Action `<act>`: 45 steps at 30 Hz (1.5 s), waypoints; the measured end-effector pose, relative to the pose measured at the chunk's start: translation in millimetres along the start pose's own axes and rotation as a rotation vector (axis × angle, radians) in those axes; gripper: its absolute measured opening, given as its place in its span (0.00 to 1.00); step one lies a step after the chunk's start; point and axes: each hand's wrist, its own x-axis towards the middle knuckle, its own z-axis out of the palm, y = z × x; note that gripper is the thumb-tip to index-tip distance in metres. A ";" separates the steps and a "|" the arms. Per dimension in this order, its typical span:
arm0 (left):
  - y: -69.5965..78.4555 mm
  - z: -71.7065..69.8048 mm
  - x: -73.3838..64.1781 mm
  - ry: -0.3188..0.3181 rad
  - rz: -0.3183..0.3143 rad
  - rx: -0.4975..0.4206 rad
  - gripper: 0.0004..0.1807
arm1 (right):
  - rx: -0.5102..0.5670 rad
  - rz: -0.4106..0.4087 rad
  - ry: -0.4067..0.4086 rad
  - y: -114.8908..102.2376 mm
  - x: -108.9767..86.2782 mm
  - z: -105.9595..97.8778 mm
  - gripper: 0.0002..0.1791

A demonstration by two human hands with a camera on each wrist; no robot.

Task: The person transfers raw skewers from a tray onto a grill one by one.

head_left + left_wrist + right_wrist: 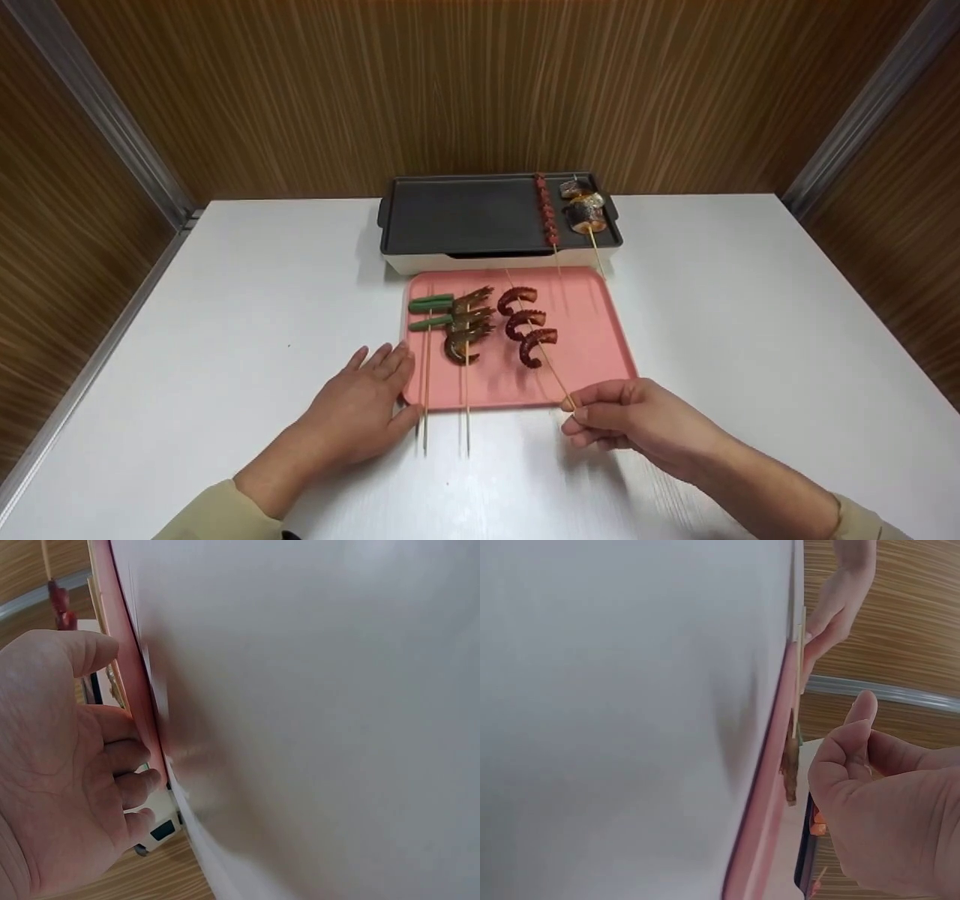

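Note:
Pinched between the thumb and fingers of my right hand (626,416) is the stick end of an octopus tentacle skewer (517,323). Its three curled dark-red pieces hang over the pink tray (589,337), with shadows beneath them. My left hand (364,409) has its fingers extended along the tray's left edge, fingertips right at the rim. On the tray's left side lie a shrimp skewer (469,321) and a skewer of green vegetable pieces (431,304), their sticks jutting past the near rim. The right wrist view shows the right hand (885,810) with thumb and index finger together.
Behind the tray stands a griddle (465,214) with a black plate and white base. At its right end lie a thin skewer of small red pieces (547,210) and a thick skewer of browned chunks (585,214). Wood-grain panels (480,90) enclose the white table (750,315).

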 end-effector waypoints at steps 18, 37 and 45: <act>0.0 0.8 3.1 -0.024 -0.021 0.018 0.41 | -0.012 -0.096 0.081 -61.6 29.5 2.0 0.15; 1.3 0.6 3.5 -0.016 -0.030 0.012 0.41 | 0.089 -0.098 0.222 -95.6 111.4 -6.1 0.19; 0.2 1.6 2.8 -0.013 -0.033 0.013 0.41 | 0.112 -0.035 0.273 -96.4 133.0 -8.6 0.17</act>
